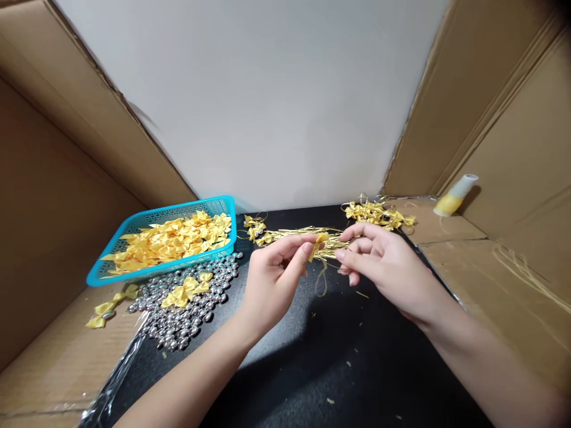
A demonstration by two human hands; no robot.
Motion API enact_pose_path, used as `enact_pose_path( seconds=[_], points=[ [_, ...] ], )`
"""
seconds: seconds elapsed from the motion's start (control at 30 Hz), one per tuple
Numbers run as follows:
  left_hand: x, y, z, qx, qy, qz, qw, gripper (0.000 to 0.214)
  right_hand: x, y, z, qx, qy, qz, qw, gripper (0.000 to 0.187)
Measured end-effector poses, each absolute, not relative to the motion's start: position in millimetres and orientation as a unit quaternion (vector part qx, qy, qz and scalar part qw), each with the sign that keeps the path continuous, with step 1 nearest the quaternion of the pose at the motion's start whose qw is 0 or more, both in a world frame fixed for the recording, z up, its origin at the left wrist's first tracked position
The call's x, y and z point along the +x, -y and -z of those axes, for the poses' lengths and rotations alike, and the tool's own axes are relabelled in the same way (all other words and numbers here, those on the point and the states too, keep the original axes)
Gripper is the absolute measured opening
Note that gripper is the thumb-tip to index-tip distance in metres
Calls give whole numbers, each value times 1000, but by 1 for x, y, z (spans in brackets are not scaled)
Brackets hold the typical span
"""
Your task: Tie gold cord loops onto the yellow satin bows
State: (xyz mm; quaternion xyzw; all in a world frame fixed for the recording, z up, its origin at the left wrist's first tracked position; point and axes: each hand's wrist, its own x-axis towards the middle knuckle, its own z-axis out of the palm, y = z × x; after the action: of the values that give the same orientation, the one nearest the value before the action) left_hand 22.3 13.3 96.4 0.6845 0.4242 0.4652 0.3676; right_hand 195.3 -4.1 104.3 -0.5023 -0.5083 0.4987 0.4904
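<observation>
My left hand [272, 279] pinches a small yellow ribbon bow [319, 242] between thumb and forefinger above the black mat [312, 356]. A thin gold string [320, 279] hangs in a loop below the bow. My right hand [383, 264] faces it from the right, its fingertips closed on the string beside the bow. Just behind both hands lies a bundle of gold strings [303, 233].
A blue basket [223, 205] full of yellow bows stands at the left. Several silver beads [187, 315] with loose bows on them lie in front of it. A pile of bows with strings [379, 214] lies at the back right. A spool [455, 195] rests on cardboard.
</observation>
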Motion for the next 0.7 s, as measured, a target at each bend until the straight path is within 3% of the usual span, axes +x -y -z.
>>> enact_pose_path(
  seconds=[0.23,0.43,0.7],
  points=[
    [19,-15,-89,754,-424,-469,178,20,192,14,-110,-454,487,-589,459,26],
    [20,-16,-87,767,-381,-499,134,18,193,20,-113,-447,471,-618,443,30],
    [20,-17,-86,767,-387,-493,137,17,195,19,-113,-514,575,-411,486,16]
  ],
)
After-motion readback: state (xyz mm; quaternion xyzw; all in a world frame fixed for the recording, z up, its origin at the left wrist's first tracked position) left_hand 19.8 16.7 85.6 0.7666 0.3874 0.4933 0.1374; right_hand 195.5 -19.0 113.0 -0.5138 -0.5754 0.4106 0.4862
